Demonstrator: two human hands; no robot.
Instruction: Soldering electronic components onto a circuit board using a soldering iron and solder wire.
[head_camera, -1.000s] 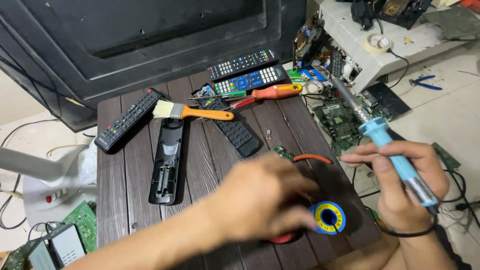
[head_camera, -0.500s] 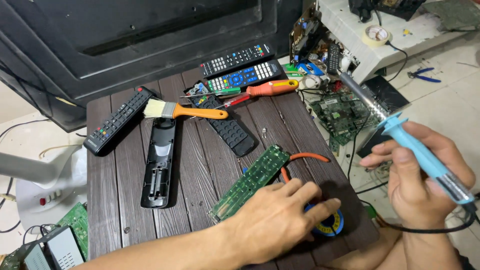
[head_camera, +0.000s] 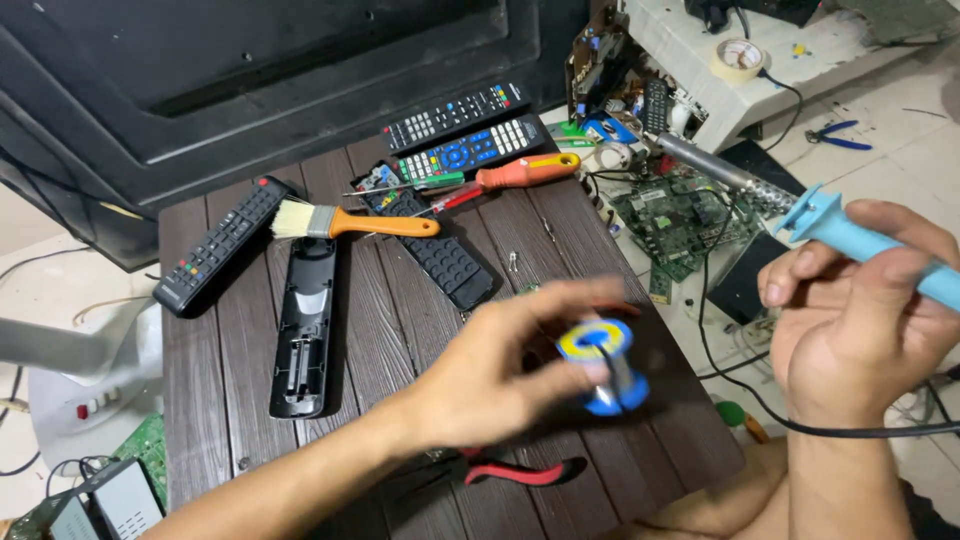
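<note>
Head view shows the left hand (head_camera: 490, 375) pinching a blue-and-yellow solder spool (head_camera: 605, 365) above the dark wooden table (head_camera: 230, 400); the right hand (head_camera: 865, 320), at three o'clock, grips a blue soldering iron (head_camera: 800, 205); red-handled pliers (head_camera: 520, 470) lie at six o'clock; an orange-handled brush (head_camera: 350, 222) lies at eleven.

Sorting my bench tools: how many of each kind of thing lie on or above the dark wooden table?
Remote controls and shells: 5
Screwdrivers: 2
Brush: 1
Pliers: 1
Solder spool, in left hand: 1
Total: 10
</note>
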